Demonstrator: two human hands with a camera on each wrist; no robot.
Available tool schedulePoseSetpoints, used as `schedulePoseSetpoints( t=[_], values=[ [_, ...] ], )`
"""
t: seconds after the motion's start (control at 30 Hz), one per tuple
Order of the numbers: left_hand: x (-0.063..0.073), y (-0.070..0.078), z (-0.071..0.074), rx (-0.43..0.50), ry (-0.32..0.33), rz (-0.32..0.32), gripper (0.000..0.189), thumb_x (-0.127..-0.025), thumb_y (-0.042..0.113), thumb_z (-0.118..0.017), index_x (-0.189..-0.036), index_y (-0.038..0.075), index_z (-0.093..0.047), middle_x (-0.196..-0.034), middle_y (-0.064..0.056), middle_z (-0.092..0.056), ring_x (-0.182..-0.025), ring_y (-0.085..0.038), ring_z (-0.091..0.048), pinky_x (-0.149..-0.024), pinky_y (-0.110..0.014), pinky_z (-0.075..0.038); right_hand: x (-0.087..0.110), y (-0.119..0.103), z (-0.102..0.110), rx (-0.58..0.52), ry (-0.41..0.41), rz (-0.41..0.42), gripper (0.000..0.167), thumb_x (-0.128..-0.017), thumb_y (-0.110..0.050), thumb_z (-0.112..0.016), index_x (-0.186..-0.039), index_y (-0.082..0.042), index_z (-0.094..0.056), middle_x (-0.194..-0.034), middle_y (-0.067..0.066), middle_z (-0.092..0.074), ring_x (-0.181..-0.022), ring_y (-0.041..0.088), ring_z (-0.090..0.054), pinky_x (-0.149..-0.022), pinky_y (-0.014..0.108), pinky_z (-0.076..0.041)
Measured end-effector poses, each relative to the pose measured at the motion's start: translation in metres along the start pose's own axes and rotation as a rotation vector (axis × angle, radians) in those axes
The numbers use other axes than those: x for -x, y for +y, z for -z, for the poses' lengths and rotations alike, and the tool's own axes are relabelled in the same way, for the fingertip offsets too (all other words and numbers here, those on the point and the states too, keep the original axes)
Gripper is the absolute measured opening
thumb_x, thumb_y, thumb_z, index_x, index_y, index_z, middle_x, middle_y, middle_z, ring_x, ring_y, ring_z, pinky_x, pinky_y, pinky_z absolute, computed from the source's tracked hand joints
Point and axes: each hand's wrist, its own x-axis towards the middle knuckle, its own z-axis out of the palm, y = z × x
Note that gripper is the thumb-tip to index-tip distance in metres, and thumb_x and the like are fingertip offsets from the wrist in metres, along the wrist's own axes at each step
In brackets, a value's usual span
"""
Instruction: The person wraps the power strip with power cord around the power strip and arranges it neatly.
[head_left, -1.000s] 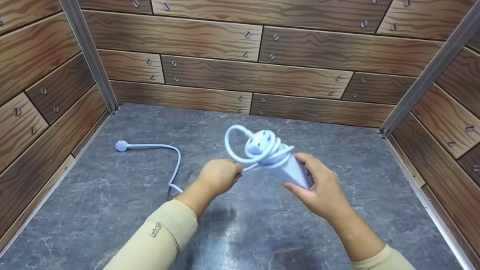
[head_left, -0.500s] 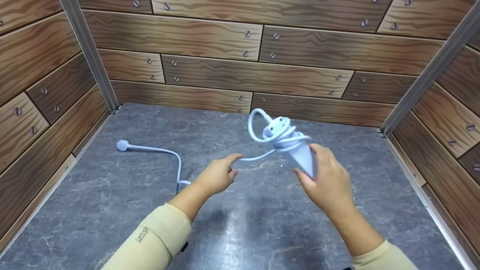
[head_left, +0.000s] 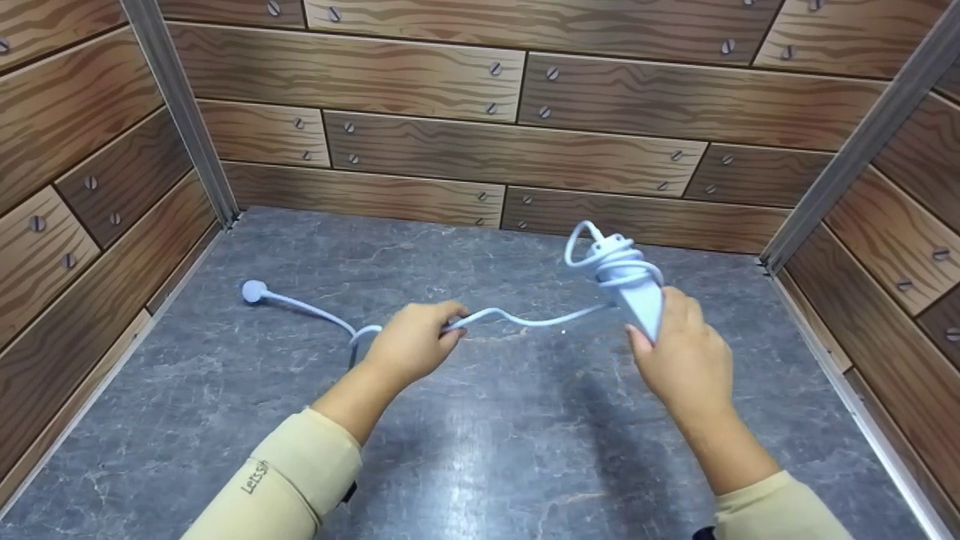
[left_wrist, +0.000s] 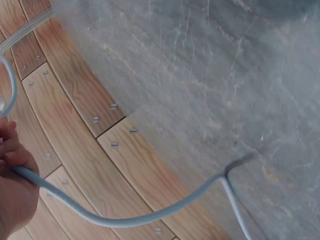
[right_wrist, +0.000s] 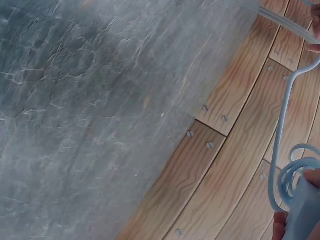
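My right hand (head_left: pixel 686 356) grips a pale blue power strip (head_left: pixel 639 304) by its lower end, held up and tilted. Several turns of its cord (head_left: pixel 630 271) wrap round the socket end, and one loop sticks out at the top. A slack length of cord runs left from the strip to my left hand (head_left: pixel 411 341), which pinches it between thumb and fingers. Beyond that hand the cord dips to the tabletop and ends in a round plug (head_left: pixel 254 291) at the left. In the right wrist view, the power strip (right_wrist: pixel 304 210) shows at the lower right edge.
A dark grey marbled tabletop (head_left: pixel 480 465) lies under both hands. Wood-plank panels (head_left: pixel 420 142) stand at the back and both sides, with grey metal posts (head_left: pixel 180 112) in the corners.
My right hand has carried the power strip to the right, away from my left hand. The left hand has shifted left, and more cord now spans between them. The plug has moved slightly right.
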Motion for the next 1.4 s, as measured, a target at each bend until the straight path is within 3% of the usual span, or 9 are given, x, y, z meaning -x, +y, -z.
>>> schedulePoseSetpoints(
  t=[0.23,0.5,0.67,0.8,0.97,1.13,1.23,1.4],
  values=[
    [-0.003,-0.003,0.015,-0.073,0.111,-0.035,0.018,-0.084,0.013,-0.061,-0.101,0.014,-0.067,-0.091,0.0,-0.068,-0.074,-0.012,-0.061,-0.066,-0.03,-0.05,0.005,0.014,-0.002,0.072,-0.069,-0.045,0.053,-0.071,-0.02,-0.074,-0.105,0.007,-0.044,-0.083,0.026,-0.051,-0.055,0.043,-0.051,-0.046,0.054,-0.039],
    [-0.002,-0.017,0.027,-0.127,0.157,0.023,0.02,-0.084,0.009,-0.06,-0.102,0.016,-0.067,-0.097,0.0,-0.068,-0.068,-0.012,-0.055,-0.06,-0.03,-0.047,0.008,0.023,-0.003,0.122,-0.083,-0.038,0.053,-0.069,-0.019,-0.074,-0.101,0.009,-0.044,-0.08,0.028,-0.05,-0.05,0.042,-0.049,-0.042,0.053,-0.038],
    [0.002,-0.023,0.029,-0.248,0.184,-0.076,0.018,-0.085,0.008,-0.06,-0.101,0.012,-0.066,-0.093,-0.002,-0.068,-0.075,-0.015,-0.063,-0.062,-0.029,-0.05,0.01,0.022,-0.004,0.151,-0.095,-0.027,0.05,-0.067,-0.018,-0.074,-0.097,0.007,-0.043,-0.078,0.026,-0.049,-0.047,0.04,-0.047,-0.039,0.05,-0.036],
    [0.005,-0.026,0.031,-0.371,0.222,-0.158,0.017,-0.084,0.006,-0.061,-0.1,0.011,-0.064,-0.081,-0.002,-0.066,-0.063,-0.016,-0.061,-0.052,-0.028,-0.047,0.009,0.022,-0.002,0.161,-0.148,-0.05,0.048,-0.069,-0.018,-0.073,-0.097,0.008,-0.043,-0.078,0.026,-0.048,-0.048,0.04,-0.048,-0.039,0.05,-0.036],
    [0.008,-0.033,0.032,-0.514,0.263,-0.196,0.008,-0.083,0.007,-0.061,-0.091,0.01,-0.061,-0.069,-0.002,-0.061,-0.047,-0.014,-0.05,-0.039,-0.027,-0.039,0.006,0.024,0.0,0.172,-0.217,-0.081,0.047,-0.073,-0.018,-0.07,-0.098,0.009,-0.042,-0.079,0.027,-0.047,-0.051,0.041,-0.049,-0.041,0.05,-0.036],
    [0.011,-0.039,0.039,-0.587,0.302,-0.226,0.01,-0.082,0.017,-0.065,-0.084,0.009,-0.058,-0.066,-0.004,-0.058,-0.05,-0.021,-0.053,-0.04,-0.034,-0.042,0.003,0.029,0.003,0.189,-0.261,-0.111,0.046,-0.073,-0.017,-0.068,-0.099,0.01,-0.041,-0.081,0.028,-0.048,-0.053,0.043,-0.05,-0.041,0.05,-0.037],
    [0.012,-0.043,0.046,-0.591,0.363,-0.316,0.016,-0.079,0.022,-0.068,-0.083,0.01,-0.058,-0.065,-0.004,-0.056,-0.051,-0.022,-0.055,-0.041,-0.035,-0.044,0.002,0.033,0.004,0.197,-0.282,-0.123,0.043,-0.072,-0.016,-0.067,-0.095,0.01,-0.042,-0.08,0.028,-0.048,-0.054,0.043,-0.05,-0.041,0.05,-0.036],
    [0.011,-0.045,0.057,-0.554,0.5,-0.57,0.017,-0.079,0.026,-0.069,-0.079,0.011,-0.059,-0.062,0.0,-0.05,-0.05,-0.019,-0.05,-0.042,-0.031,-0.042,0.003,0.036,0.001,0.216,-0.345,-0.112,0.04,-0.069,-0.015,-0.066,-0.092,0.009,-0.043,-0.079,0.026,-0.049,-0.053,0.04,-0.049,-0.04,0.048,-0.036]
  ],
)
